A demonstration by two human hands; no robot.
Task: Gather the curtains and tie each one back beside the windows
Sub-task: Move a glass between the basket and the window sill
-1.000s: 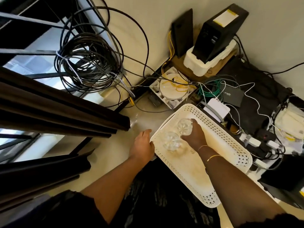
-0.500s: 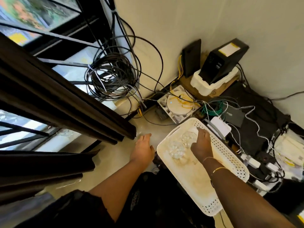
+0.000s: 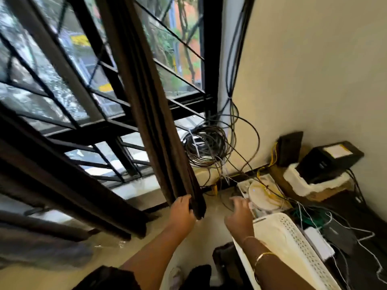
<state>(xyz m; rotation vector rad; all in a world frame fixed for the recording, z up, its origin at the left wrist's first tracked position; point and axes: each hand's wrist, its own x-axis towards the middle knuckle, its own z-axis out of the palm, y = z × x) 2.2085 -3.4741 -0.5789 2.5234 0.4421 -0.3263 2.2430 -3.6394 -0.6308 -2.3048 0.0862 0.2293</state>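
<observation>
CORNER WINDOW: A person's left hand [image 3: 181, 210] grips the lower end of a dark brown curtain [image 3: 150, 122] below the barred window [image 3: 83, 65]. Its fingers are curled round the bunched folds, so the fabric hangs as one narrow column across the panes. The right hand [image 3: 239, 215] hovers below the window's right corner, fingers spread and holding nothing, apparently placed to close on the same folds and help gather them. A second curtain [image 3: 69, 176] slants across the window's lower left part, loose and untied. At the window's right frame hangs a coil of cables [image 3: 206, 143]. The gripped end is held in front of the coil, toward the person, probably to keep it from snagging. Further right of the window, along the wall [image 3: 314, 70], sit a white tray [image 3: 293, 245] and a black box [image 3: 328, 160] on foam packing [image 3: 301, 185]. Nothing to tie with is in view, so the gathering looks barely begun, and both curtains have yet to be secured beside the window.
</observation>
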